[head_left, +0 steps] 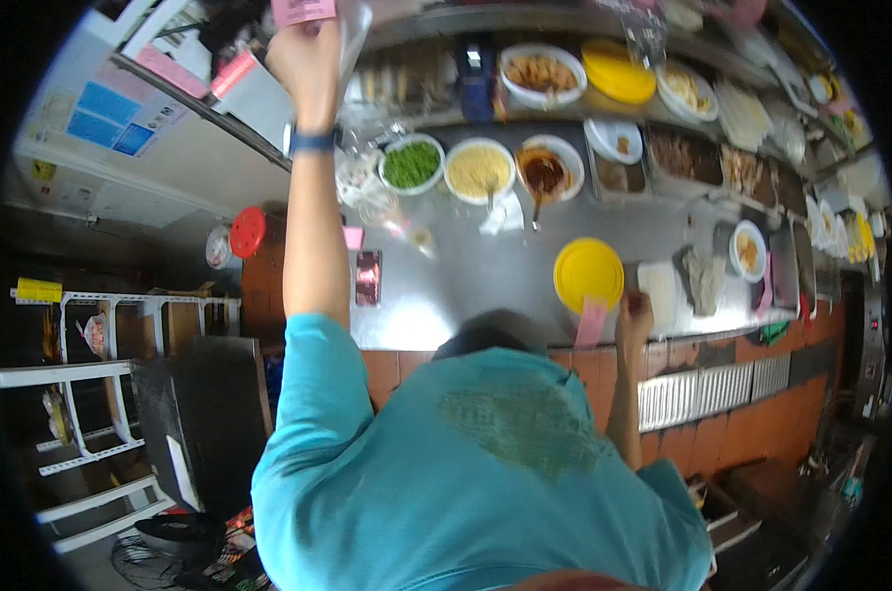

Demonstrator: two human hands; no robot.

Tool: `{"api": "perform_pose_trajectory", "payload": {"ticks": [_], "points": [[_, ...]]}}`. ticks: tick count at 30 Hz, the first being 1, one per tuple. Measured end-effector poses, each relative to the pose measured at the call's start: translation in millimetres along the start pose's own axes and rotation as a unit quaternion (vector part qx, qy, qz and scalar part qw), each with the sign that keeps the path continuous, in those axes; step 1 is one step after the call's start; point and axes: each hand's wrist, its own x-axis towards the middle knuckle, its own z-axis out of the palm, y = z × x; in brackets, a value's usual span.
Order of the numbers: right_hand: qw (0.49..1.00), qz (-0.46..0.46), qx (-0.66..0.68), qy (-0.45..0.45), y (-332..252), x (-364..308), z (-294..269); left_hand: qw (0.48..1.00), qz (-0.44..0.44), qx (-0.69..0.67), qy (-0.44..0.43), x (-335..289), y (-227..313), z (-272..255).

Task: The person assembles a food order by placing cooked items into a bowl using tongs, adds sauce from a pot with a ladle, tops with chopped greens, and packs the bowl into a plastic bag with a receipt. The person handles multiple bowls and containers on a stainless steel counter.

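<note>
Half-closed left hand [305, 67] touches pink slip [303, 10], upper left; grip unclear.
Right of centre, curled right hand [636, 314] is beside yellow disc [589, 274]; hold unclear.

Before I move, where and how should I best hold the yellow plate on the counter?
Probably pinch the yellow plate by its right rim, coming from the right, beside your right grip: that rim looks bare, while a pink slip overlaps the round front edge.

Counter [466, 258]: metal, smooth and quite glossy | yellow plate [589, 274]: plastic by its look, smooth | pink slip [591, 321]: paper, matt | shirt [416, 483]: cloth, matt | grey rag [703, 280]: cloth by its look, wrinkled, rough
</note>
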Motion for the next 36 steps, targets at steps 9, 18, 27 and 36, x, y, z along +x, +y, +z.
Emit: {"api": "perform_pose_trajectory", "payload": {"ticks": [9, 18, 27, 36], "points": [[0.906, -0.056, 0.107, -0.406, -146, -79, 65, 0.898, -0.276, 0.216, -0.266, -355, 147, -16], [0.977, -0.196, -0.065, -0.056, -82, -94, -11, 0.868, -0.376, 0.192, -0.261, -438, 153, -30], [0.811, 0.032, -0.263, -0.521, -9, -90, 103, 0.823, -0.386, 0.318, -0.269, -406, 96, -64], [0.824, -0.130, -0.126, -0.537, 7, -86, 88, 0.700, -0.114, 0.213, -0.672, -437, 12, -27]]}}
